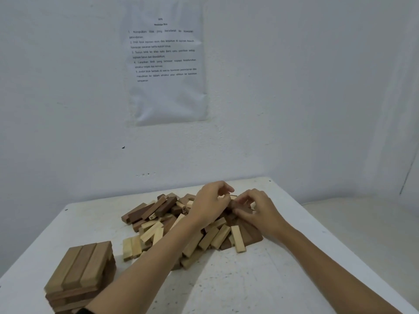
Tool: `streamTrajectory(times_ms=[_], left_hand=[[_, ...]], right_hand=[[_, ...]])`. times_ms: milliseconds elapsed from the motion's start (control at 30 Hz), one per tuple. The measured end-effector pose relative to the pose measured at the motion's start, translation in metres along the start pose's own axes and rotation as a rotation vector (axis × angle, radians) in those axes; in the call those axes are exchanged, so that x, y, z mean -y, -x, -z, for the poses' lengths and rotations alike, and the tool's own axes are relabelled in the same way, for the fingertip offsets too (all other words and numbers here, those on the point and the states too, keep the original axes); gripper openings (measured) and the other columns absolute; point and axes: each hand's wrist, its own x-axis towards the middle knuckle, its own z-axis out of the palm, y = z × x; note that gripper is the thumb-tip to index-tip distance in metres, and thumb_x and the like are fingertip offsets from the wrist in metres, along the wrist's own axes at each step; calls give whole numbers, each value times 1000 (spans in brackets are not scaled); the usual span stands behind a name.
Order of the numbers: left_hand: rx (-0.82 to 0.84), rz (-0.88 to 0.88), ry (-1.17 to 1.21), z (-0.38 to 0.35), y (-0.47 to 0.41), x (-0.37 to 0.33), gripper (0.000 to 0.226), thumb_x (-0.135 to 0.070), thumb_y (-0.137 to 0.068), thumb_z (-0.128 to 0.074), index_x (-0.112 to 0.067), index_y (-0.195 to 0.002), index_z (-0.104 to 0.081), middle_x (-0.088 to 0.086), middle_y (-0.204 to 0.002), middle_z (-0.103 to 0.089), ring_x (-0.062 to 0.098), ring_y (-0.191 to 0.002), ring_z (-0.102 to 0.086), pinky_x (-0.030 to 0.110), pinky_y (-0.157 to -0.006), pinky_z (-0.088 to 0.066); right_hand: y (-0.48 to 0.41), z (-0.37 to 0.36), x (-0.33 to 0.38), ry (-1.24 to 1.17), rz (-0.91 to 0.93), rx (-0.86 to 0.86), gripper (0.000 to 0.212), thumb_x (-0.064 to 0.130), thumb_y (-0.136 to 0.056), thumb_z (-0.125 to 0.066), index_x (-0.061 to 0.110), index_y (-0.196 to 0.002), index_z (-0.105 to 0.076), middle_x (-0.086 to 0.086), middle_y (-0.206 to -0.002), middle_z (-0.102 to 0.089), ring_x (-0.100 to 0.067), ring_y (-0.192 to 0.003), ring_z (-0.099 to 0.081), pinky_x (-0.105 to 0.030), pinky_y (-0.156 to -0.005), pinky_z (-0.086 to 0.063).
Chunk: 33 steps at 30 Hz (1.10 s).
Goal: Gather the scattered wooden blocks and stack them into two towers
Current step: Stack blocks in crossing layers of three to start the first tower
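A loose pile of wooden blocks (158, 223), pale and dark brown, lies in the middle of the white table (249, 279). A short tower of brown blocks (81, 273) stands at the near left, three blocks across its top layer. My left hand (209, 203) reaches over the far right part of the pile with its fingers curled. My right hand (257, 210) sits beside it, fingers curled round a dark brown block (231, 203) at the pile's top. What my left fingers hold is hidden.
The table stands in a corner against white walls. A printed sheet (166, 64) hangs on the wall behind. The table's right edge runs diagonally, with a pale floor (374, 223) beyond it. A dark band shows on my left wrist (84, 311).
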Motion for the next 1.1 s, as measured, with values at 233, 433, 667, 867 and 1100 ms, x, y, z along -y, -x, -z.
streamTrajectory(times_ms=[233,433,667,867,1100], left_hand=[[109,-56,-180,-21,-13,1,18,-22,-89,-59,-21,-106,-65,-6,-102,-66,12,-98,-58,35,-90,-47],[223,-110,-462,-32,-23,-6,36,-27,-86,-64,-17,-120,-59,2,-114,-60,21,-107,-53,35,-91,-41],[105,-79,-367,-35,-15,-2,31,-26,-90,-61,-14,-119,-60,6,-111,-57,19,-101,-53,28,-86,-41],[-63,74,153,-13,12,-21,29,-25,-102,-42,-3,-108,-58,6,-87,-64,2,-77,-64,20,-67,-50],[-66,242,438,-3,41,-32,25,-14,-101,-37,-11,-124,-48,4,-95,-59,20,-88,-65,41,-76,-58]], right_hand=[[-8,21,-5,-477,-262,-167,25,17,-94,-62,19,-117,-51,-11,-103,-62,-22,-92,-63,-21,-70,-52],[0,19,-6,-528,-336,-105,25,16,-103,-43,21,-126,-50,1,-95,-57,-13,-77,-56,-13,-55,-48],[0,19,7,-404,-430,-53,28,12,-96,-48,20,-122,-47,5,-95,-51,-9,-69,-47,-21,-59,-37],[22,16,14,-44,-356,49,17,17,-94,-53,7,-84,-63,-3,-80,-59,-16,-68,-53,-29,-62,-41],[40,2,31,367,-440,283,32,35,-101,-41,10,-119,-51,-15,-129,-41,-27,-98,-51,-34,-79,-42]])
